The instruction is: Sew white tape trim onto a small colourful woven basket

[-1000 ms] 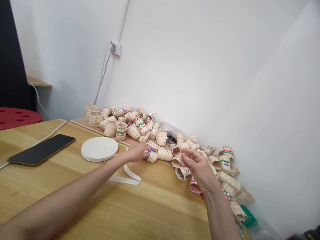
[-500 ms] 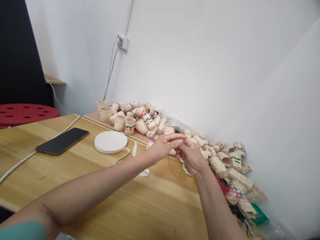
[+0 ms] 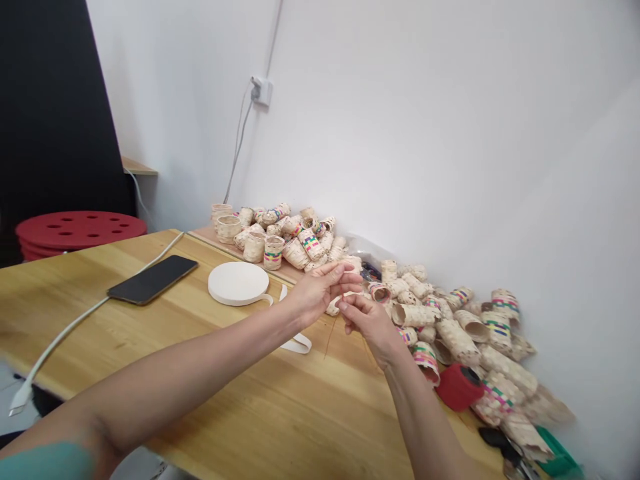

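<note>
Above the wooden table (image 3: 280, 413), my two hands are close together. My right hand (image 3: 367, 323) is closed in a pinch, thumb against forefinger, on a thin reddish thread (image 3: 329, 337) that dangles below. Just up and to the left, my left hand (image 3: 323, 290) has its thumb pressed to the forefinger while the other fingers are loosely bent. What it pinches is too small to make out. A white roll of flat tape (image 3: 239, 283) lies left of my hands, its loose end (image 3: 299, 343) partly behind my left forearm. To the right sits a red spool of thread (image 3: 457, 388).
Many small woven baskets (image 3: 457, 340) are heaped along the wall. A black phone (image 3: 153, 280) and a white cable (image 3: 75, 327) lie at left. Scissors (image 3: 513, 453) and a green container (image 3: 557, 453) are at lower right. A red stool (image 3: 83, 230) stands beyond the table.
My hands, pressed together before, have come slightly apart, the right one lower. The thread hanging from them shows more clearly. The view has swung a little, moving the surroundings rightward.
</note>
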`<state>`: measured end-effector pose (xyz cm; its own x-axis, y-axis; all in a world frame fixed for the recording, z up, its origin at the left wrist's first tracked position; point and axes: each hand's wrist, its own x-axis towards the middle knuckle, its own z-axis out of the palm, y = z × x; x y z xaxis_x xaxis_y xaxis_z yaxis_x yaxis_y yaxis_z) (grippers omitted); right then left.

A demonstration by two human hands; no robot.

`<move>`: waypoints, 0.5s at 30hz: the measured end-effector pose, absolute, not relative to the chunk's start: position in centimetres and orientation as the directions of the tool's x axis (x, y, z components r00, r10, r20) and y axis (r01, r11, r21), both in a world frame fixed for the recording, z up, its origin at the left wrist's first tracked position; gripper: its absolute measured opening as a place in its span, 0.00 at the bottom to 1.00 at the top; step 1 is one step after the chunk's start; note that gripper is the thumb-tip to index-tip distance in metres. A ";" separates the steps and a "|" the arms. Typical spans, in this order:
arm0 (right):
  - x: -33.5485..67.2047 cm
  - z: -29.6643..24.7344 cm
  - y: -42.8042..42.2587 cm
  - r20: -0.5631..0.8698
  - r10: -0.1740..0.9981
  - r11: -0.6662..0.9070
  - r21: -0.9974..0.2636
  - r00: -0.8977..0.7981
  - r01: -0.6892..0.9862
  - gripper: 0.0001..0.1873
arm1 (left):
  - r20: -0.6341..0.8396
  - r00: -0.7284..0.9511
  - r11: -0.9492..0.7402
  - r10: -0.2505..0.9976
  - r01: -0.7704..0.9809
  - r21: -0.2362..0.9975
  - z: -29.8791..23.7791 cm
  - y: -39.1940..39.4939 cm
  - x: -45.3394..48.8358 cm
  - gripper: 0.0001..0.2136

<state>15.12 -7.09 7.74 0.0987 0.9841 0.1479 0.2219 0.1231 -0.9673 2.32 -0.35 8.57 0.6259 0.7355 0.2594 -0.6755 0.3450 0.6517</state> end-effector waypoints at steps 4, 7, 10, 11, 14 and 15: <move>15.2 7.1 -7.4 0.131 0.987 0.105 -0.962 0.089 0.253 0.17 | 0.243 0.636 0.371 0.733 -0.672 0.641 8.6 -0.4 2.1 0.05; 15.3 6.7 -7.8 0.094 0.993 0.070 -0.959 0.073 0.274 0.19 | 0.256 0.622 0.359 0.740 -0.687 0.632 8.8 -0.3 1.8 0.05; 15.5 6.0 -8.1 0.064 0.995 0.039 -0.951 0.072 0.306 0.21 | 0.265 0.604 0.342 0.752 -0.700 0.627 9.0 -0.1 1.5 0.06; 15.5 5.7 -8.2 0.060 0.995 0.032 -0.947 0.076 0.321 0.21 | 0.261 0.599 0.340 0.757 -0.702 0.626 9.1 -0.1 1.4 0.06; 15.8 4.7 -8.5 0.048 0.995 0.010 -0.923 0.089 0.386 0.20 | 0.248 0.578 0.329 0.777 -0.710 0.623 9.6 0.2 0.8 0.07; 15.9 4.3 -8.7 0.042 0.995 0.000 -0.911 0.093 0.413 0.19 | 0.252 0.565 0.317 0.786 -0.717 0.621 9.8 0.3 0.5 0.07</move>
